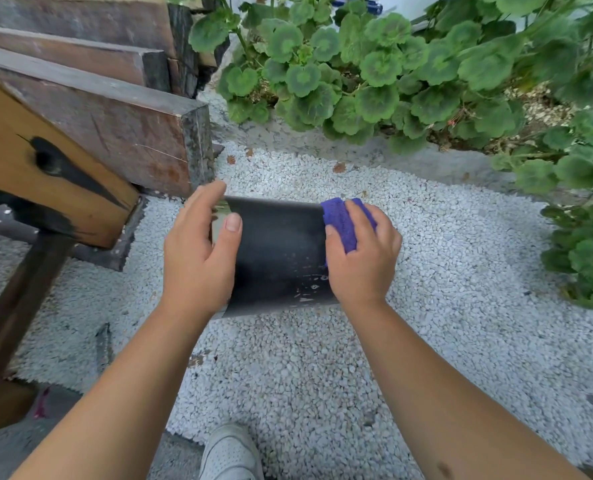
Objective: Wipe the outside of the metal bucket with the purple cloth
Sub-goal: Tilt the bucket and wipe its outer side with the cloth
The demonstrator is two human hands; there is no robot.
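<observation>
Nearest, a white perforated shoe [231, 452] stands on the pale gravel ground [444, 271], and two bare forearms reach away from it to the dark, matte cylindrical metal bucket [281, 251], which is held on its side in the air above the gravel with its mouth toward the left. The left hand [199, 258] is curled about half closed over the rim end, thumb lying on the outer wall and fingers bent round the far edge, so it carries the bucket. The right hand [362, 254] is cupped around the folded purple textured cloth [343, 221], pressing it against the bucket's right end, fingers spread over the cloth and not clenched. To do this wipe well, I judge the cloth should be kept flat under the palm and drawn along the wall in overlapping passes while the left hand turns the bucket, so the pale flecks near the right wrist get covered. Farther off, stacked weathered brown timber planks [90, 109] lie at left, and round-leaved green plants [374, 71] fill the far right.
</observation>
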